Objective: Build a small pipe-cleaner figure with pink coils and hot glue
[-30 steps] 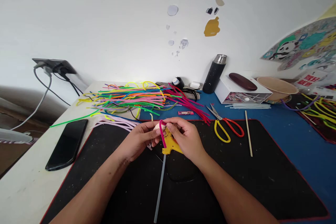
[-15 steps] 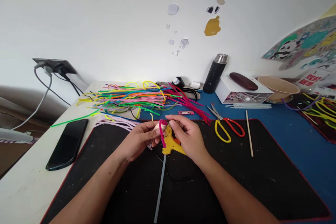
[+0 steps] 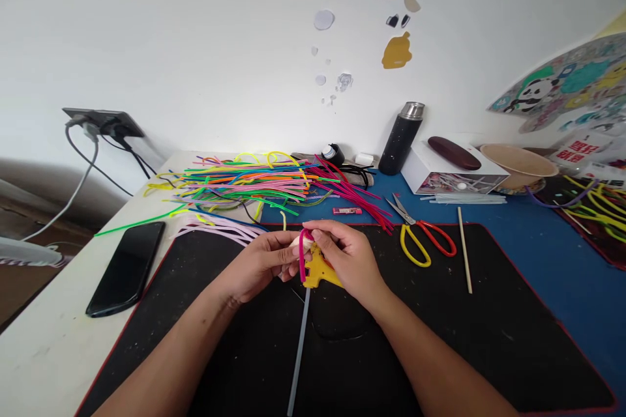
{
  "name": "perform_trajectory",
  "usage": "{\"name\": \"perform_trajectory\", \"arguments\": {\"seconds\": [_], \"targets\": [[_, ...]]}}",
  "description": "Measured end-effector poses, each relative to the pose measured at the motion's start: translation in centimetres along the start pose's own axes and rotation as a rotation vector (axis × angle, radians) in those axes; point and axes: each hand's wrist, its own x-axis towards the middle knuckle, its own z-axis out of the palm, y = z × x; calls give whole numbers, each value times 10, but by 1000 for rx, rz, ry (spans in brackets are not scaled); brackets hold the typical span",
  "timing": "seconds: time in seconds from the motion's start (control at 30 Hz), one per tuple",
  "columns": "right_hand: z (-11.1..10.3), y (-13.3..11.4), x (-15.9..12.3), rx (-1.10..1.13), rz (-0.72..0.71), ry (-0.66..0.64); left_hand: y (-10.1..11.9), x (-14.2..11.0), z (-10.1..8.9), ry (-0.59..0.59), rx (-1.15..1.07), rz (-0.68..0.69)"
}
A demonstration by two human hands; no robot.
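Note:
My left hand (image 3: 261,262) pinches a small cream-coloured piece (image 3: 296,242) between thumb and fingers; its exact kind is hard to make out. A magenta pipe cleaner (image 3: 302,259) lies over the piece's end, and its loose length hangs down toward me. My right hand (image 3: 346,259) is closed, with thumb and index finger pressing the pipe cleaner against that end. Just below and behind the hands, a yellow glue gun (image 3: 319,272) lies on the black mat (image 3: 254,352), partly covered by my right hand. A long translucent glue stick (image 3: 298,352) sticks out of its back.
Yellow-and-red-handled scissors (image 3: 415,234) and a thin wooden stick (image 3: 464,251) lie on the right. Colourful pipe cleaners (image 3: 244,179) are heaped at the back. A phone (image 3: 126,267) is at the left; a black thermos (image 3: 401,140) and white box (image 3: 452,169) stand behind.
My right fingers drew back slightly half a second ago, baring the magenta end, and now press on it again. The hanging pipe cleaner has shifted slightly; the glue gun stays in place.

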Motion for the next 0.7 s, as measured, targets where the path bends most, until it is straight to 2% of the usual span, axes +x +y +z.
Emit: {"name": "perform_trajectory", "arguments": {"seconds": [0.17, 0.7], "targets": [[0, -1, 0, 16, 24, -30, 0, -1, -2, -39, -27, -7], [1, 2, 0, 17, 28, -48, -1, 0, -1, -16, -62, 3]]}}
